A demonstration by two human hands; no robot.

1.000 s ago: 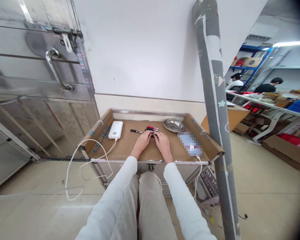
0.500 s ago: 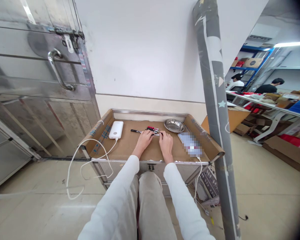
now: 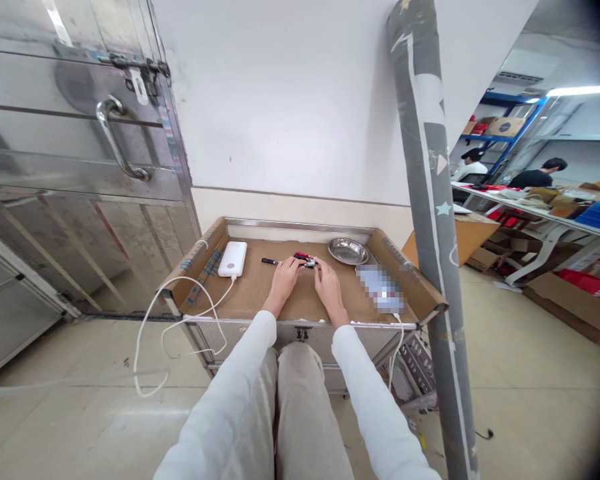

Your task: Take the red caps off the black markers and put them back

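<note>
Both hands are in close now, working near the middle of the table [image 3: 250,297], and it's a tight little huddle. The left hand [image 3: 283,279] has its fingers curled and pinched on a pen [image 3: 309,264], and here's the right hand [image 3: 329,287] closed on the other end, thumbs low, fingertips just apart. The pen sits between them, roughly level (the fingers cover much of it, so whether it wears its cap I can't tell).

Just behind it, a red pen [image 3: 304,256] lies by some darker ones, partly hidden. Out to the left, a black pen [image 3: 269,261] pokes past the left hand's knuckles, flat on the brown board.

Across to the right, a steel bowl [image 3: 349,249] near the back corner, and in front of it a phone [image 3: 380,288], its screen blurred out, a white lead [image 3: 399,333] dropping over the front edge. Far left, a white power bank [image 3: 233,259], with its cable [image 3: 207,310] looping off the side.

Beyond the table, a grey tube [image 3: 433,180] leans at the right, a metal door [image 3: 70,133] fills the left, and two people sit at the far right.
</note>
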